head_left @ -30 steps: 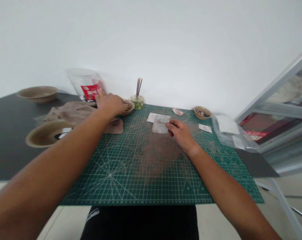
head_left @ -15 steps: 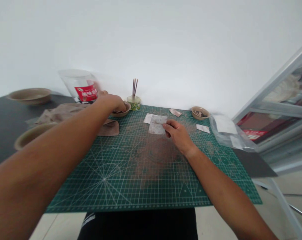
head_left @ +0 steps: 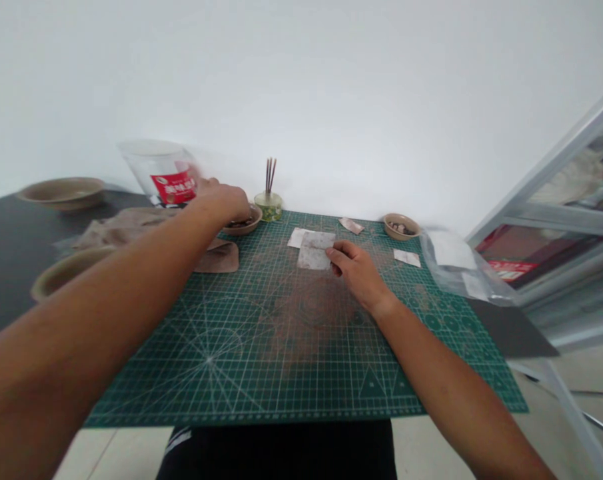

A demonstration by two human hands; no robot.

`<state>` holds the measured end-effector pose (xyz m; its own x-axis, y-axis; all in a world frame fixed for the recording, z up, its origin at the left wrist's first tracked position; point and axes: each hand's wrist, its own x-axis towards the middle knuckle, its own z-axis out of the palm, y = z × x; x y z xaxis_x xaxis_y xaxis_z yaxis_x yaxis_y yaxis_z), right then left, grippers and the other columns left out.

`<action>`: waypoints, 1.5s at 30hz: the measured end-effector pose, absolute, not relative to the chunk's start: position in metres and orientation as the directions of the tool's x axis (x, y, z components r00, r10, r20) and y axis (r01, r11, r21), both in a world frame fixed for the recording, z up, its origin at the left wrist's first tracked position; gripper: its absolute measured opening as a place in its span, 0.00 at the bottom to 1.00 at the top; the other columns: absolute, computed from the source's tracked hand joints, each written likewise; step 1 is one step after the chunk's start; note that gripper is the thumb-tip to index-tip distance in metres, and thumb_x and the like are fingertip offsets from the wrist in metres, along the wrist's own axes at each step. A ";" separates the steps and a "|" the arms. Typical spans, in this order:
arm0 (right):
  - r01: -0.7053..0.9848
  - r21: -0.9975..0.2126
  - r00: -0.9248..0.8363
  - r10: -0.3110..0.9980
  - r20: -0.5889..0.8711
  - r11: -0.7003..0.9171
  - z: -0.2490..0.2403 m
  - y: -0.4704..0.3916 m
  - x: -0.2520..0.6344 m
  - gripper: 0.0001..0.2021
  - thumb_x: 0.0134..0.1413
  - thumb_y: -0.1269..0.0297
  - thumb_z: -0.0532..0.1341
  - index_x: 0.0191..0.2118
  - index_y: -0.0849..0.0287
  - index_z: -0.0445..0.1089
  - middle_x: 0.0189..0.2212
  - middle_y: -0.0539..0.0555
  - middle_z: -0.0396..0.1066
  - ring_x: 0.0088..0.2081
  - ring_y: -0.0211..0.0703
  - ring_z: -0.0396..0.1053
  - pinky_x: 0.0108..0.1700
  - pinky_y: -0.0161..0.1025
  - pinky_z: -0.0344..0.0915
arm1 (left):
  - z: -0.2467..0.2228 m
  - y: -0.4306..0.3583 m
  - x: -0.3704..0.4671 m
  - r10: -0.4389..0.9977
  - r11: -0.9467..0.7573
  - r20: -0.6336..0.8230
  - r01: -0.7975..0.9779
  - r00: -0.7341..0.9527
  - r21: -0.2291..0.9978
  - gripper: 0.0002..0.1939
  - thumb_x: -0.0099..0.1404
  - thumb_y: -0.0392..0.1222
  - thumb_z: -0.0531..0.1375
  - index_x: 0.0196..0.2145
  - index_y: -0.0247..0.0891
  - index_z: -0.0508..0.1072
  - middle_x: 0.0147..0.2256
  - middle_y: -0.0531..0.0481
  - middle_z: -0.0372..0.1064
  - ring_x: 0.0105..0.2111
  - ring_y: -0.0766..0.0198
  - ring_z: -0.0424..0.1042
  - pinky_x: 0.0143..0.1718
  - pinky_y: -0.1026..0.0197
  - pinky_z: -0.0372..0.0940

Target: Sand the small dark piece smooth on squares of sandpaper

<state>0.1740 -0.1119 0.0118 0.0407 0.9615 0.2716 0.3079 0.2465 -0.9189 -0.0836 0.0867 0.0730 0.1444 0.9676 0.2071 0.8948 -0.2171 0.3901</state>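
My left hand (head_left: pixel 226 200) reaches to the back left, over a small brown bowl (head_left: pixel 248 227) with dark bits in it. The hand's own back hides its fingers, so what they hold, if anything, does not show. My right hand (head_left: pixel 354 267) pinches the right edge of a thin, stained grey-white sheet (head_left: pixel 316 252) between thumb and fingers. That sheet overlaps a whiter piece of paper (head_left: pixel 296 237) lying behind it. Beneath both is a green cutting mat (head_left: pixel 221 320) with reddish-brown dust across its middle.
Left of the mat are a large bowl (head_left: pixel 64 192), another bowl (head_left: pixel 48 283), a brown cloth (head_left: pixel 126 223) and a clear tub (head_left: pixel 174 183). A reed diffuser (head_left: pixel 268 207) stands by the wall. Rightward are a small bowl (head_left: pixel 394 233), a paper scrap (head_left: pixel 407 258) and a plastic bag (head_left: pixel 486 290).
Both hands keep nearly the same places: the left at the small bowl, the right pinching the sheet. The whole view has shifted very slightly.
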 end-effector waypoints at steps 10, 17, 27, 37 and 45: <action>0.243 -0.948 0.096 0.968 0.233 0.205 0.005 -0.104 0.180 0.09 0.55 0.55 0.61 0.35 0.55 0.69 0.24 0.46 0.65 0.25 0.39 0.63 0.30 0.38 0.60 | 0.046 -0.036 -0.018 0.919 -0.151 0.202 -0.173 0.339 0.973 0.14 0.64 0.51 0.63 0.38 0.37 0.71 0.39 0.45 0.75 0.33 0.61 0.77 0.33 0.60 0.70; 0.357 -0.918 0.186 0.951 0.248 0.170 0.000 -0.100 0.187 0.09 0.53 0.60 0.62 0.39 0.54 0.65 0.26 0.47 0.66 0.28 0.41 0.65 0.32 0.39 0.59 | 0.020 -0.044 -0.020 0.928 -0.081 0.184 -0.307 0.324 0.948 0.15 0.60 0.48 0.67 0.37 0.37 0.70 0.38 0.49 0.75 0.30 0.67 0.75 0.28 0.66 0.67; 0.721 -0.634 -0.092 0.945 0.315 0.281 -0.003 -0.109 0.182 0.05 0.61 0.64 0.60 0.36 0.56 0.73 0.34 0.53 0.76 0.34 0.44 0.70 0.37 0.41 0.60 | 0.008 -0.058 -0.012 0.816 0.228 0.045 -0.393 0.576 0.891 0.12 0.59 0.39 0.70 0.39 0.32 0.75 0.38 0.43 0.78 0.29 0.68 0.76 0.31 0.66 0.70; 0.696 -0.675 -0.067 0.958 0.278 0.245 0.003 -0.110 0.181 0.06 0.62 0.66 0.60 0.40 0.57 0.75 0.37 0.53 0.78 0.38 0.44 0.73 0.43 0.41 0.66 | 0.007 -0.051 -0.014 0.839 0.216 0.082 -0.468 0.538 0.857 0.14 0.55 0.38 0.73 0.36 0.32 0.74 0.33 0.50 0.74 0.25 0.73 0.71 0.28 0.69 0.66; 0.637 -0.730 -0.083 0.963 0.255 0.248 0.005 -0.112 0.177 0.08 0.61 0.66 0.61 0.44 0.57 0.75 0.39 0.53 0.78 0.40 0.42 0.74 0.46 0.42 0.67 | 0.011 -0.042 -0.020 0.858 0.220 0.053 -0.458 0.511 0.861 0.11 0.59 0.35 0.68 0.40 0.32 0.75 0.36 0.49 0.73 0.26 0.71 0.71 0.28 0.67 0.68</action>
<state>0.1766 -0.1121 0.0054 -0.0827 0.9635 0.2547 0.6370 0.2477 -0.7300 -0.0199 -0.0423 0.0105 0.5109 0.8580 0.0528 -0.4581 0.2198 0.8613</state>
